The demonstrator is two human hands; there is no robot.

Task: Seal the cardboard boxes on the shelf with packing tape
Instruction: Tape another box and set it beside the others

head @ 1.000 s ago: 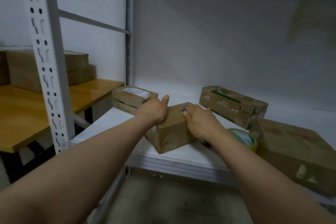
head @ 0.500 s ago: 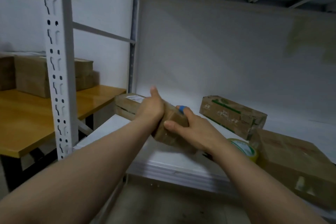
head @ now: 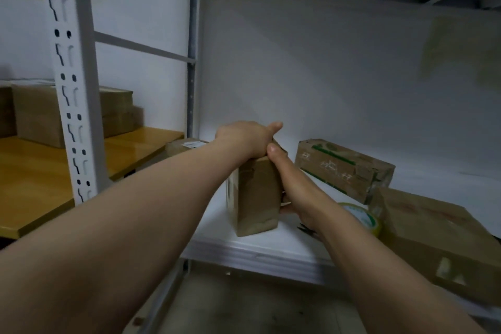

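Small plain brown cardboard box (head: 256, 198) stands on end near front edge of white metal shelf (head: 271, 248). Left hand (head: 244, 141) clamped over box top, thumb poking out right. Right hand (head: 292, 184) grips box's right side, thumb up at top corner, fingers curled round behind. Yellowish packing tape roll with green-white core (head: 366, 218) lies just right of right wrist, beside big brown cardboard box (head: 439, 236) at near right. Green-striped cardboard box (head: 344, 168) farther back
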